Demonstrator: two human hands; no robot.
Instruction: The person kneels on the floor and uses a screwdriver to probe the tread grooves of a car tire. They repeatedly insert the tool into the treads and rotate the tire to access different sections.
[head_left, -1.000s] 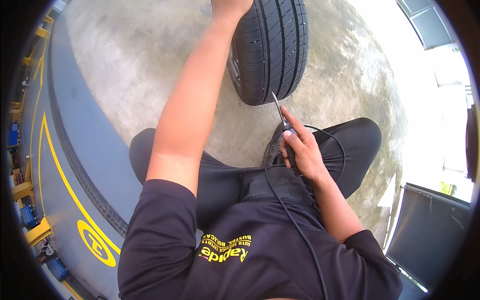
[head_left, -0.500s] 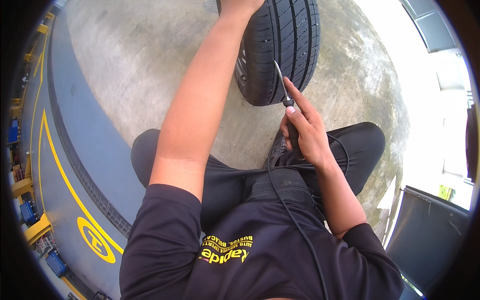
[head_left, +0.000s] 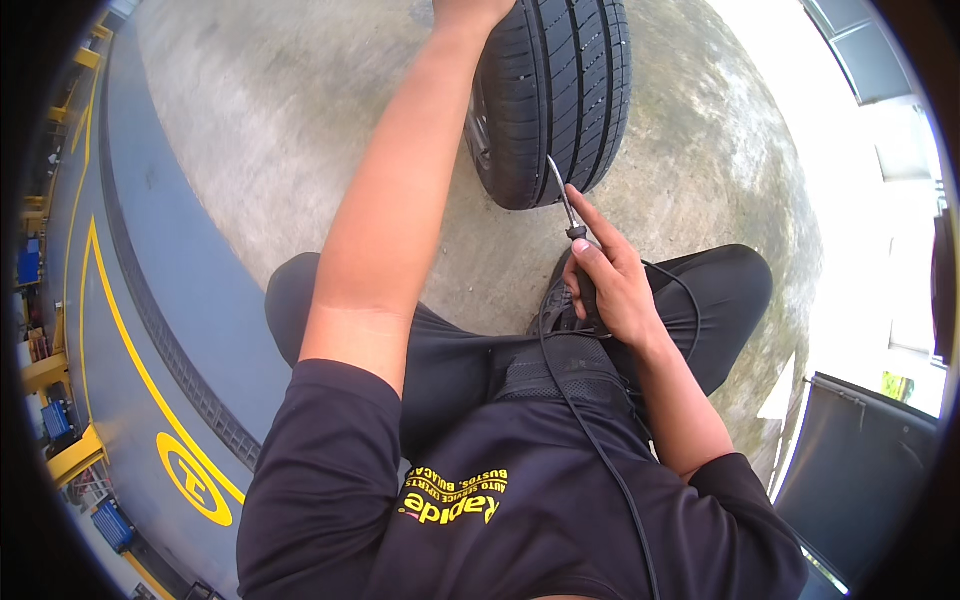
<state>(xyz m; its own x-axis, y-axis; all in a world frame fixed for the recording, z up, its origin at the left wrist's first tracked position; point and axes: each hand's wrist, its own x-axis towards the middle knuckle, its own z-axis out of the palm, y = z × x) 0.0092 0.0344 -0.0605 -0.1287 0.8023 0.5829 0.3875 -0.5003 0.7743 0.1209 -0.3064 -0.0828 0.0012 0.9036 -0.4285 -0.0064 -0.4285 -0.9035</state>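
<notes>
1. Against the frame of half a second ago, we find the hooked pick [head_left: 577, 232] drawn back a little toward the lap, its tip lower on the tread.
2. At far left we have a blue-grey platform [head_left: 205, 300] with yellow markings, bordering the concrete floor [head_left: 300, 120].
3. Next, we see the left hand [head_left: 474, 10] at the upper left side of the tyre [head_left: 568, 90], probably steadying it; the frame crops the fingers, so we cannot tell their grip.
4. The tyre stands upright on the concrete ahead of the crossed legs, its alloy wheel [head_left: 478, 135] facing left. We judge that this stance turns the tread toward the sitter.
5. Rightmost, we see the right hand [head_left: 615, 280] wrapped around the pick's black handle, thumb on top and index finger stretched alongside the shaft, likely for aim. The tip overlaps the tread; whether it touches, we cannot tell.
</notes>
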